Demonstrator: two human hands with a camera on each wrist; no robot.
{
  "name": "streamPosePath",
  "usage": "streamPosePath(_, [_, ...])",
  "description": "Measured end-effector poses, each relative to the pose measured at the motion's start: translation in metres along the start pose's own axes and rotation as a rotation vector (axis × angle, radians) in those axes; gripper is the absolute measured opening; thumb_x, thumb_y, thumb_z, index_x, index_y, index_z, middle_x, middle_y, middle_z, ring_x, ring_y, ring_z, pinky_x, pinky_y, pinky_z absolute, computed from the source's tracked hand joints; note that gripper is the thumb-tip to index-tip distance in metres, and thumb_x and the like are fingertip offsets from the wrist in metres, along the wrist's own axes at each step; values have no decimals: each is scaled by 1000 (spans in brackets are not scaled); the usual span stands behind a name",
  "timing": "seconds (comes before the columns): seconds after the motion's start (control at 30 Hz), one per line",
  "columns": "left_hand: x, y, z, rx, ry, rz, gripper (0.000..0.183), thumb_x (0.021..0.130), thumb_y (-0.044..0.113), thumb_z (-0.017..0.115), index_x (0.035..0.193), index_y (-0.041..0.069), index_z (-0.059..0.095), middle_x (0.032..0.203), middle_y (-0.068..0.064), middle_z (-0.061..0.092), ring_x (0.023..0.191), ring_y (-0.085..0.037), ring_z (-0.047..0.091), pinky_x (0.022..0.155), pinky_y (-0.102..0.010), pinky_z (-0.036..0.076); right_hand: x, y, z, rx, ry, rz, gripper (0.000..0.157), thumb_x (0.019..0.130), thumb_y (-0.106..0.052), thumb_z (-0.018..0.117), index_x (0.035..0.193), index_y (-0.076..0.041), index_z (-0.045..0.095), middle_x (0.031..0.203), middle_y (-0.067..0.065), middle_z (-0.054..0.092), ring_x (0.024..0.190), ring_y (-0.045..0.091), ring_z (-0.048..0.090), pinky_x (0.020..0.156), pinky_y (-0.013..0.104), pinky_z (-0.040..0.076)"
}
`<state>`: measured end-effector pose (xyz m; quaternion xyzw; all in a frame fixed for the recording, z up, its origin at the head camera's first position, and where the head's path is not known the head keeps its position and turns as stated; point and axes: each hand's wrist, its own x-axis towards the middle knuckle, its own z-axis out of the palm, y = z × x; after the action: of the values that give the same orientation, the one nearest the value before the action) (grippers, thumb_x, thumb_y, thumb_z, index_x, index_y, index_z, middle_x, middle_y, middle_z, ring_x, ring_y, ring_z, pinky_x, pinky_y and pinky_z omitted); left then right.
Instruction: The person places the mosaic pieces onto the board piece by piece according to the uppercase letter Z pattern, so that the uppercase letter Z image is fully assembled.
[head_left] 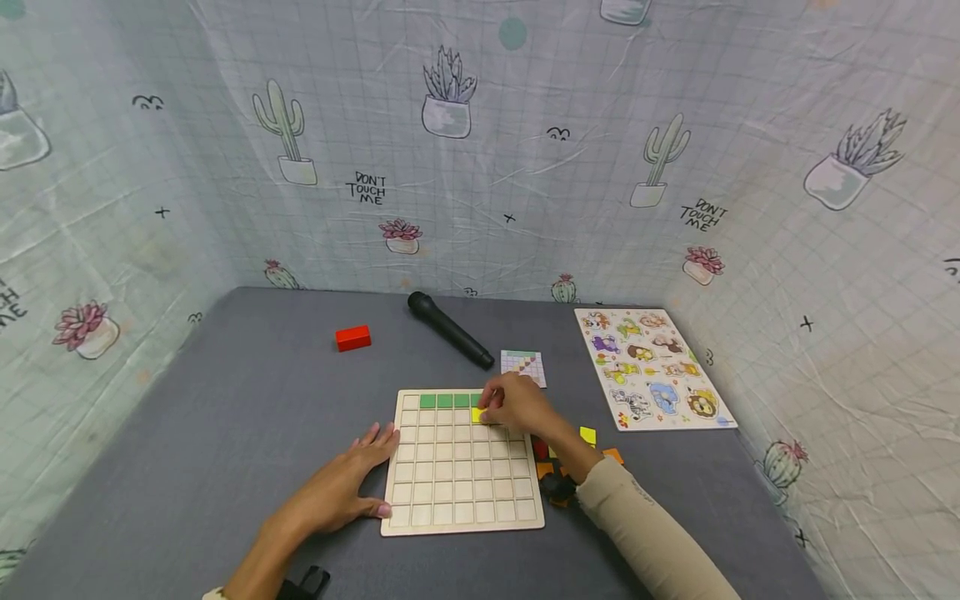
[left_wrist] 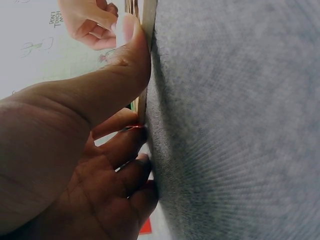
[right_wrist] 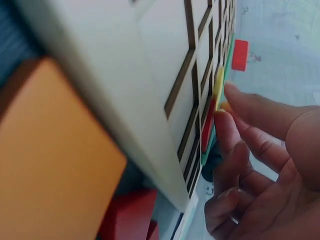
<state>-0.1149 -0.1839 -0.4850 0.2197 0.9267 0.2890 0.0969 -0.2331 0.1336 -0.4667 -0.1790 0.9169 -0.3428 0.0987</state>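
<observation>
A pale wooden grid board (head_left: 464,492) lies on the grey table with a row of green square tiles (head_left: 445,402) along its far edge. My right hand (head_left: 519,403) is over the far right part of the board, thumb and fingertips pinching a yellow square tile (head_left: 477,415) just below the green row. A red tile (right_wrist: 207,127) lies by the yellow one in the right wrist view; in the head view the hand hides it. My left hand (head_left: 341,483) rests along the board's left edge, fingers spread, thumb against the near left side.
Loose tiles, red, yellow and orange (head_left: 612,456), lie right of the board, partly under the right forearm. A small pattern card (head_left: 522,362) and a black microphone (head_left: 452,330) lie beyond it. A red block (head_left: 353,338) is far left, an animal picture board (head_left: 651,367) far right.
</observation>
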Motion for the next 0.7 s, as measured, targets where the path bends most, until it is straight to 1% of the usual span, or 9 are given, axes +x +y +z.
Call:
streamPosePath(0.2, [0, 0, -1, 3, 2, 1, 106, 78, 30, 92, 164, 1, 38, 173, -19, 31, 162, -45, 23, 130, -64, 24, -10, 9, -12, 30, 17, -10, 13, 90, -16, 87, 99, -14, 78, 82, 1, 71, 74, 16, 60, 64, 29, 48])
streamPosePath(0.27, [0, 1, -2, 5, 2, 0, 106, 78, 30, 92, 164, 1, 38, 173, -19, 31, 162, -45, 23, 130, -64, 24, -13, 12, -16, 40, 30, -15, 14, 90, -15, 86, 101, -12, 78, 83, 2, 70, 73, 18, 59, 62, 30, 48])
streamPosePath(0.4, [0, 1, -2, 7, 0, -3, 105, 78, 31, 92, 164, 1, 38, 173, -19, 32, 163, -45, 23, 130, -64, 24, -21, 19, -23, 66, 32, -6, 15, 91, -13, 85, 103, -11, 77, 86, 2, 70, 70, 17, 60, 62, 30, 50])
streamPosePath(0.53, [0, 1, -2, 5, -4, -11, 106, 78, 31, 92, 164, 2, 37, 173, -18, 31, 163, -45, 22, 130, -64, 24, -28, 28, -28, 67, 32, 1, 13, 92, -11, 83, 103, -11, 77, 85, 1, 70, 68, 16, 60, 61, 29, 51])
streamPosePath(0.7, [0, 0, -1, 4, -3, -14, 106, 78, 30, 92, 164, 2, 37, 174, -17, 30, 163, -44, 22, 130, -64, 24, -39, 39, -34, 68, 30, 3, 15, 92, -9, 84, 105, -9, 77, 86, 3, 72, 66, 17, 59, 59, 29, 51])
